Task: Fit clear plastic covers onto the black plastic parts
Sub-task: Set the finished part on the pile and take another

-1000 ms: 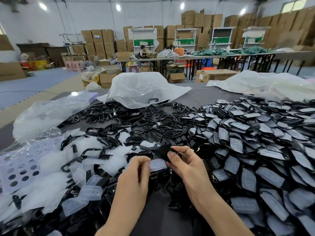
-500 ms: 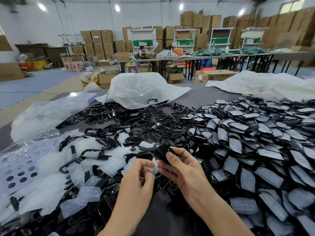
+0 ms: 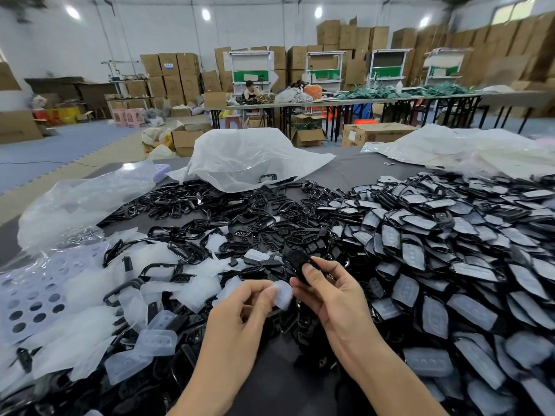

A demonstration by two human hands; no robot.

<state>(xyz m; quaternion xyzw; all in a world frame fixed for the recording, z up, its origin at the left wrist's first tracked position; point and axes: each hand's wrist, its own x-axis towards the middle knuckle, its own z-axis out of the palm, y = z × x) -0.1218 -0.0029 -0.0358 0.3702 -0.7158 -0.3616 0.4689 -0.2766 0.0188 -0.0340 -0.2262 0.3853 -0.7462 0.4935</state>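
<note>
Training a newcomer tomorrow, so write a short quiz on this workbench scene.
1. True or false: the left hand pinches a clear cover.
2. What does the right hand hold? A) a black part B) scissors C) a tape roll
3. Fill in: the pile of covered parts lies on the person's ____ side.

Key: 1 true; 2 A; 3 right.

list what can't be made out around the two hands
Head view: the black part's lower half, hidden behind the right hand's thumb and fingers.
Head view: the clear cover's inner end, covered by the left hand's fingertips; its detail too blurred.
Head view: forearms, cut by the bottom edge.
</note>
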